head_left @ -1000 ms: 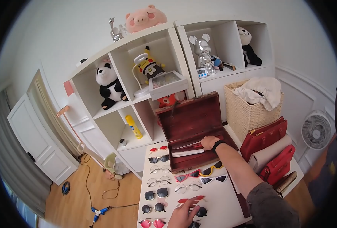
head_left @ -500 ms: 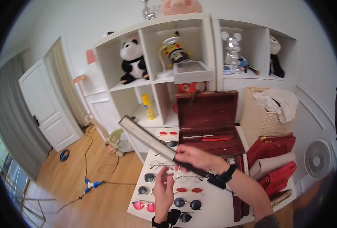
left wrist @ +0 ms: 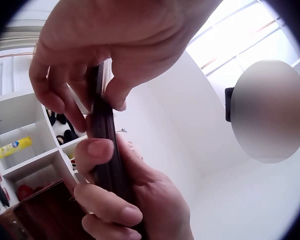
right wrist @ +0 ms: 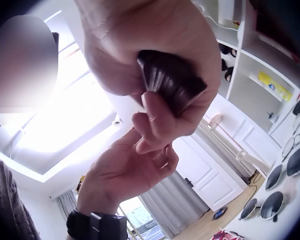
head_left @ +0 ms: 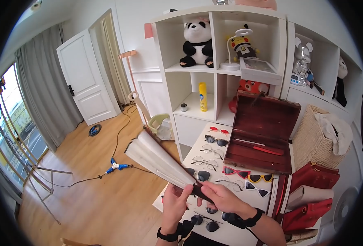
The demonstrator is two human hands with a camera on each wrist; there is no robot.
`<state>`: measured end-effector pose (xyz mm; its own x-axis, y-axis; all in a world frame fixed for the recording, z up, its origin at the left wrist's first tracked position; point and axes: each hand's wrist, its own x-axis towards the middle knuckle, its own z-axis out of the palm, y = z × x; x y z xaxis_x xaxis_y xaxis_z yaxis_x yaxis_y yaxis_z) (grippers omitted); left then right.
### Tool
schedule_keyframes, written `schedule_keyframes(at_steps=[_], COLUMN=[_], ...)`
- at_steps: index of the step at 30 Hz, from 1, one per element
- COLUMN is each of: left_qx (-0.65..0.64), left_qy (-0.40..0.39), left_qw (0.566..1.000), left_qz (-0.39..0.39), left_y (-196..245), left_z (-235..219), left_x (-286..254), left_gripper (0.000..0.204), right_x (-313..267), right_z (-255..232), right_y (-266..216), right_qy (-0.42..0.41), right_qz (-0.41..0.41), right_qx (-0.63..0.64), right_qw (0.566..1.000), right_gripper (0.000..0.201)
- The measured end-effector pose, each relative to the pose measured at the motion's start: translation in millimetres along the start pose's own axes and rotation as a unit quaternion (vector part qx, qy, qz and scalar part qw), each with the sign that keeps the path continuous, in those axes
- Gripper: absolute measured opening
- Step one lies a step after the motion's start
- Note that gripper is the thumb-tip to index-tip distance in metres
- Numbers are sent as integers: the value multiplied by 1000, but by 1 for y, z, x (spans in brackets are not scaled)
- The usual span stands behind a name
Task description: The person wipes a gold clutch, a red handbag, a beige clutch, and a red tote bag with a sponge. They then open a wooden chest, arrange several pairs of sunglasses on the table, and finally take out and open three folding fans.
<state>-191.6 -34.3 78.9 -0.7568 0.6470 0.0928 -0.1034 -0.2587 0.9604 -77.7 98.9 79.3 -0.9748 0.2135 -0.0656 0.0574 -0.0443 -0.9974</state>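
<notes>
A folding fan [head_left: 159, 160] with a cream leaf and dark sticks is slightly spread, its leaf pointing up and left over the floor. My right hand [head_left: 224, 199] grips the dark stick end; in the right wrist view the bunched dark ribs [right wrist: 172, 82] show inside its curled fingers. With thumb on one side and fingers on the other, my left hand [head_left: 175, 205] pinches the fan just above, where sticks meet leaf. In the left wrist view the dark outer stick [left wrist: 107, 155] runs edge-on between both hands.
Rows of glasses, among them white-framed sunglasses [head_left: 257, 188], lie on the white table [head_left: 204, 137]. An open dark red case [head_left: 267, 119] holds a red fan-like strip [head_left: 267, 150]. Red bags [head_left: 314, 180] and a wicker basket [head_left: 312, 135] stand right. A shelf [head_left: 189, 78] rises behind.
My right hand has lifted the fan out of the case and brought it left. My left hand has come onto it, and its leaf has spread slightly. The view has turned left.
</notes>
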Motion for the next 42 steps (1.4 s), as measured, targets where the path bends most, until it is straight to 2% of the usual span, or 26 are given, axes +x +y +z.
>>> schedule_keyframes(at_steps=[1, 3, 5, 7, 11, 13, 15, 16, 18, 19, 21, 23, 25, 26, 27, 29, 30, 31, 33, 34, 35, 37, 38, 39, 40, 42], left_qx=[0, 5, 4, -27, -43, -8, -2, 5, 9, 13, -70, 15, 50, -28, -107, -133, -124, -114, -90, -65, -66, -23, -23, 9, 41, 69], left_qy=[3, -8, -7, -27, -33, -43, -39, -34, -43, -54, -75, -112, -78, -84, -89, -88, -110, -131, -128, -125, -129, -108, -111, -91, -71, -90], left_qw=[1000, 1000, 1000, 999, 998, 995, 998, 999, 999, 998, 995, 994, 996, 996, 989, 986, 985, 984, 987, 989, 989, 993, 992, 996, 996, 993], left_qz=[0, 19, -1, 1, -16, -87, -47, -6, 4, 16, 12, -9, 4, -21, -45, -49, -46, -44, -38, -33, -33, -51, -51, -4, 43, 34], left_y=[-1, -4, -3, -1, 0, 12, -7, -12, -12, -8, -7, -5, -2, -4, -4, -2, -8, -12, -16, -18, -18, -17, -20, -23, -25, -19], left_z=[0, -2, -2, -1, 6, 12, 12, 14, 18, 21, 24, 23, 24, 21, 20, 24, 22, 21, 23, 25, 27, 30, 32, 33, 33, 27], left_x=[-1, -3, -2, -3, -2, -5, 2, 3, -3, -6, -10, -14, -11, -9, -7, -9, -9, -10, -9, -9, -9, -9, -10, -11, -12, -11], left_gripper=[29, 30, 32, 40, 37, 37, 40, 44, 48, 52, 53, 49, 41, 37, 34, 28, 28, 27, 27, 28, 28, 31, 31, 34, 36, 37], right_x=[-3, -8, -13, -22, -37, -40, -41, -40, -37, -37, -41, -45, -45, -46, -48, -54, -56, -57, -59, -55, -53, -51, -50, -52, -57, -70], right_z=[2, 3, 3, 9, -1, 2, 6, 9, 16, 19, 23, 23, 18, 17, 14, 5, 2, 2, 6, 11, 12, 14, 17, 15, 11, 4], right_y=[-5, -15, -12, -14, -29, -28, -24, -18, -17, -21, -28, -26, -22, -14, -16, -23, -26, -30, -36, -21, -13, -5, -9, -8, -6, -14], right_qy=[-3, 112, 111, 107, 95, 134, 171, 234, 348, 350, 354, 295, 264, 271, 274, 230, 175, 175, 83, 145, 148, 250, 298, 300, 368, 494], right_qz=[1, 20, 6, -81, 16, 13, 9, -74, -216, -219, -258, -271, -285, -258, -257, -96, -59, -58, 4, -82, -82, -22, -38, -40, -101, -195], right_qx=[0, -55, -55, -74, -104, -67, -32, -130, -317, -318, -563, -565, -444, -285, -286, -125, -123, -123, -152, -180, -181, -69, -11, -10, -119, -260], right_qw=[1000, 992, 992, 988, 990, 989, 985, 961, 855, 854, 701, 721, 808, 883, 882, 960, 975, 975, 985, 970, 969, 965, 954, 953, 917, 806], right_gripper=[34, 37, 30, 27, 30, 30, 29, 27, 33, 33, 47, 51, 50, 50, 50, 50, 45, 45, 42, 39, 39, 33, 31, 31, 33, 36])
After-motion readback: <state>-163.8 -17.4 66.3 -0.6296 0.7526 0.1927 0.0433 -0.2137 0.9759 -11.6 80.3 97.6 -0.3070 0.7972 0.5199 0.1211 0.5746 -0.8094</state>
